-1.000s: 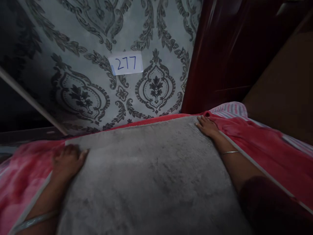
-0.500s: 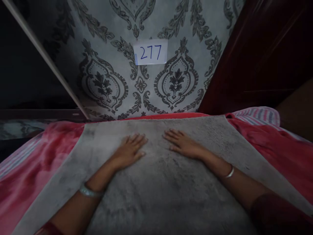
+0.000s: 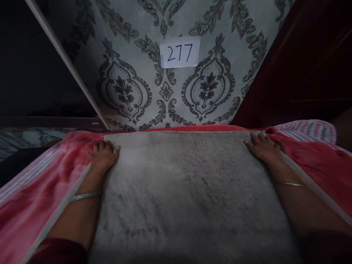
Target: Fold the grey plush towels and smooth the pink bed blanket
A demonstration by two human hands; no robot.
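Observation:
A grey plush cloth [image 3: 176, 183], like a blanket or mat, lies spread out in front of me with its far edge near the wall. On its far left corner rests my left hand [image 3: 103, 156], fingers spread and slightly bent. My right hand [image 3: 262, 148] lies on the far right corner, its fingers also apart. Neither hand visibly grips the cloth. Under the grey cloth is a red blanket [image 3: 66, 161], which shows on both sides and as a thin strip along the far edge.
Patterned wallpaper [image 3: 165, 110] rises behind the cloth, bearing a paper label [image 3: 180, 53] marked 277. A dark red wooden panel [image 3: 297, 73] stands at right, and a dark panel with a pale edge [image 3: 63, 69] at left. Striped fabric [image 3: 308, 130] shows at far right.
My hands have moved apart from the middle of the grey cloth, left hand to the far left corner, right hand to the far right corner. The view has shifted slightly.

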